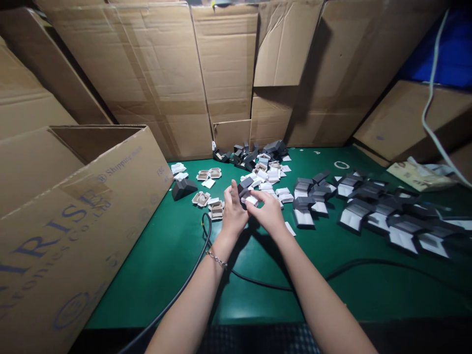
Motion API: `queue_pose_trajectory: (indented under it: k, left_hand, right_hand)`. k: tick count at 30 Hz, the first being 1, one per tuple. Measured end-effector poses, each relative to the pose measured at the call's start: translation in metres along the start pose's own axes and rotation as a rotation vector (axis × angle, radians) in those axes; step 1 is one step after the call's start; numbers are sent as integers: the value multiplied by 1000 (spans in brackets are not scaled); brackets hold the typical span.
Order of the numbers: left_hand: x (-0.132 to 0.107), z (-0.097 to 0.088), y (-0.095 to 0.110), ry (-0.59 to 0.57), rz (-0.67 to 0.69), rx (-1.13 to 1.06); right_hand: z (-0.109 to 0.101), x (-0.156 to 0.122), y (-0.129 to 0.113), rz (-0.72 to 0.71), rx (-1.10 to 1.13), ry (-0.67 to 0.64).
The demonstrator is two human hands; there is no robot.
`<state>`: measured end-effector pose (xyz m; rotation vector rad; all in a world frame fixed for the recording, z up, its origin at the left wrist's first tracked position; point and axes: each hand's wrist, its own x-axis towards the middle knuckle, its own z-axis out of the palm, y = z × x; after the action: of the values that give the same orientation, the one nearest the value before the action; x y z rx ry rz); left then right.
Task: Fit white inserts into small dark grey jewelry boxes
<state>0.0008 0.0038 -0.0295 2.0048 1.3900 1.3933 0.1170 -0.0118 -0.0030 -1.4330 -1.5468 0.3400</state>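
Observation:
Near the middle of the green table, my two hands meet around one small black box with a white inside (245,185). My left hand (234,211) is closed on it from the left, thumb up. From the right, my right hand (268,212) pinches a small white piece (251,199) at the box's front; I cannot tell if it is a flap or a loose insert. Just beyond lies a pile of white folded inserts (273,174). Open brown card trays (216,210) are left of my left hand. A closed-looking black box (183,188) sits farther left.
Opened black boxes with white linings (304,217) spread across the table's right side. More black boxes (275,149) are heaped at the back. A large carton (121,196) stands on the left. A black cable (258,282) runs under my forearms. Cardboard sheets (147,73) wall the back.

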Motion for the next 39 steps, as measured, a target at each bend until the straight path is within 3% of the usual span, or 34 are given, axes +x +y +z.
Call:
queue_pose_trajectory:
  k: [15,26,34,39]
  left_hand:
    - [-1,-1,4,33,-13,-64]
    - [-1,0,-3,86,101,23]
    - [-2,7,-10,121,198,-23]
    - [1,2,-10,94,169,-56]
  right_hand:
    - [2,-3,-6,-29,45,100]
    - [0,-3,-6,-100,7,32]
    - [-1,-2,-9,-72,36,24]
    - [-2,-2,-11,-17,92,-7]
